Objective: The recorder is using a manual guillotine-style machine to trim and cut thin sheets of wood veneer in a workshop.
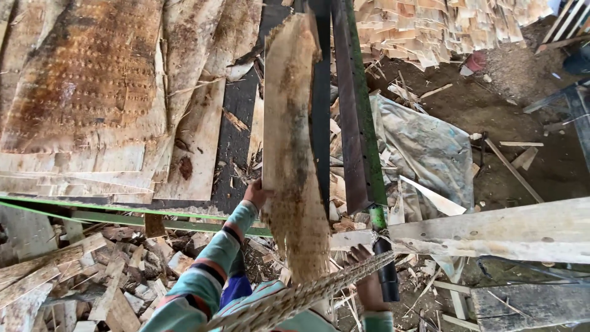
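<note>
Item: narrow strip [307,294], nearest me, gripped in my right hand [369,284]. Left hand [255,194] clasps edge of long veneer sheet [294,147], raised over dark bench [239,123]. Advice: support sheet evenly, avoid cracking.

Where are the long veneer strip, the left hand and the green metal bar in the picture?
long veneer strip [290,123]: head view, middle of its pale face.
left hand [255,194]: head view, back of the hand at the strip's edge.
green metal bar [367,117]: head view, its green side edge.
</note>
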